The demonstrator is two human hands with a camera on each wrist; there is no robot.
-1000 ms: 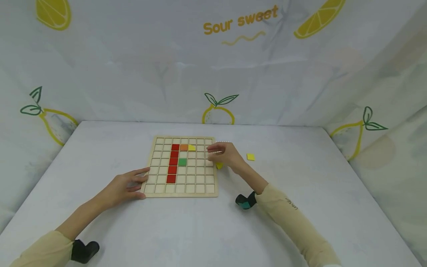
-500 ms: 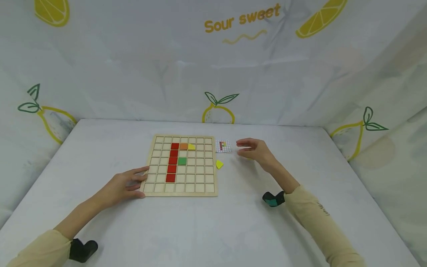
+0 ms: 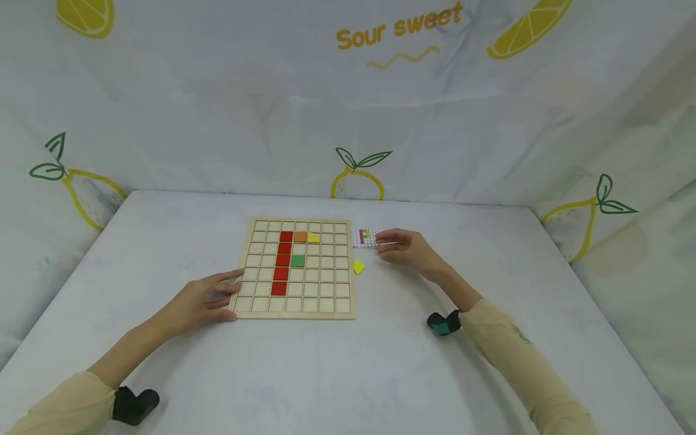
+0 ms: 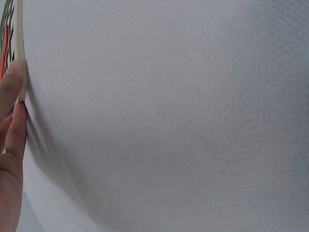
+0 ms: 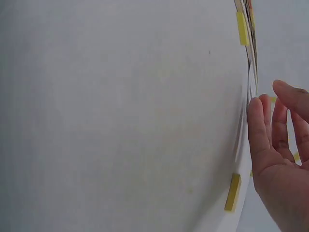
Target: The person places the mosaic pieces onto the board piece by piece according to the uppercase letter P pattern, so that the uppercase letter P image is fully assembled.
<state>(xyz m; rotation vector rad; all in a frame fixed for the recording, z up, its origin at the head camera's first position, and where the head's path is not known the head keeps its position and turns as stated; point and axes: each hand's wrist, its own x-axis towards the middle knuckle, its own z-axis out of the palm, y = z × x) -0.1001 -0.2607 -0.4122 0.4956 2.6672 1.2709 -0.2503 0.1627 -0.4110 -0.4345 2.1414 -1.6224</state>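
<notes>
A wooden grid board (image 3: 326, 287) lies on the white table. Seated in it are red square tiles (image 3: 283, 260) in a column, an orange tile (image 3: 300, 237), a yellow tile (image 3: 313, 238) with a cut corner and a green tile (image 3: 298, 261). My left hand (image 3: 200, 303) rests its fingers and thumb against the board's left edge. My right hand (image 3: 405, 249) hovers at the right edge of a small pattern card (image 3: 363, 237), with thumb and fingers apart and nothing between them. Whether the fingertips touch the card is unclear.
A loose yellow rounded piece (image 3: 359, 266) lies just right of the board. In the right wrist view a yellow square tile (image 5: 232, 192) lies beside my hand; the head view hides it. A lemon-print cloth (image 3: 272, 109) hangs behind the table.
My right hand has drawn back rightward from over the board's right side, uncovering the card, then come slightly left towards the card. My left hand stays at the board's edge.
</notes>
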